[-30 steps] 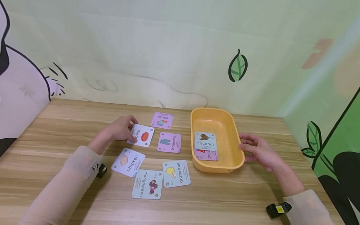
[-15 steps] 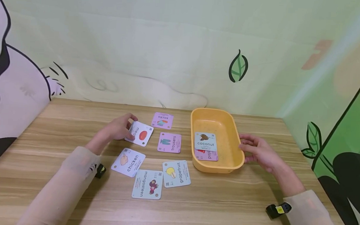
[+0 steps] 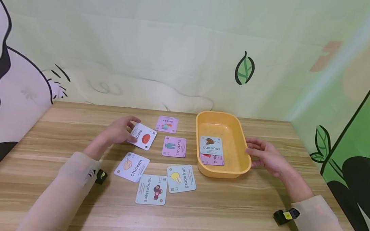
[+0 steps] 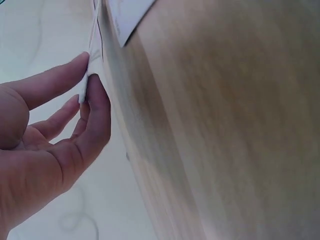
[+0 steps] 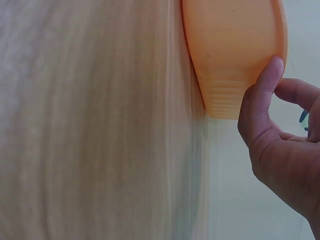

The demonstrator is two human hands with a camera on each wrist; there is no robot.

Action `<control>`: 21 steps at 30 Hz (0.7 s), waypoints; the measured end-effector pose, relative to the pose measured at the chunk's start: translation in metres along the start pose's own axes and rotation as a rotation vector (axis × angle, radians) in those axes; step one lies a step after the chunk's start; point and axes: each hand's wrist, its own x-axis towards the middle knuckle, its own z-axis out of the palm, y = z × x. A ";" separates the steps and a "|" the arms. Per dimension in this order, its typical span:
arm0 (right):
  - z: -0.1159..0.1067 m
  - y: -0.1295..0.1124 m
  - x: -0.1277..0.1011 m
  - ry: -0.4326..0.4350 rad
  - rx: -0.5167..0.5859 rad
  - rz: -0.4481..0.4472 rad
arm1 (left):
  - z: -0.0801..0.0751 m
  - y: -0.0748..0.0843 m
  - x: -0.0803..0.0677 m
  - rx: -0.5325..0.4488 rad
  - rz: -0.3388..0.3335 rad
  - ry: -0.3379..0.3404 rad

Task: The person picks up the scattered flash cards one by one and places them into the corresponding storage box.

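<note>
My left hand [image 3: 119, 130] pinches the left edge of a white flash card [image 3: 144, 138] with a red picture and the letters "mea", the last of the word covered. The left wrist view shows this card [image 4: 93, 45] edge-on between thumb and fingers, tilted off the table. With its fingertips, my right hand [image 3: 267, 157] grips the right rim of a yellow plastic tub [image 3: 227, 116]. Seen from the right wrist, fingers lie along the outer wall of the tub [image 5: 235, 45]. Inside it, a coconut card [image 3: 211, 147] partly covers a purple card [image 3: 213, 160].
Near the raised card lie a socks card [image 3: 167, 124], a trousers card [image 3: 174, 146] and a chicken card [image 3: 132, 166]. Closer to me are a mangosteen card [image 3: 151, 189] and a grapefruit card [image 3: 181, 178]. A printed wall sheet [image 3: 162, 60] stands behind the wooden table [image 3: 215, 211].
The card in my left hand has shifted slightly left and away from me, turning and lifting a little. My right hand and the tub have stayed put.
</note>
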 end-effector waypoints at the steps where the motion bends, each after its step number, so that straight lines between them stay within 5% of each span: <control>1: 0.000 0.000 0.000 0.000 -0.001 0.000 | -0.001 0.000 0.000 -0.019 0.005 -0.001; 21: 0.001 -0.001 -0.001 -0.002 -0.004 0.003 | -0.001 0.003 -0.007 -0.304 0.047 0.059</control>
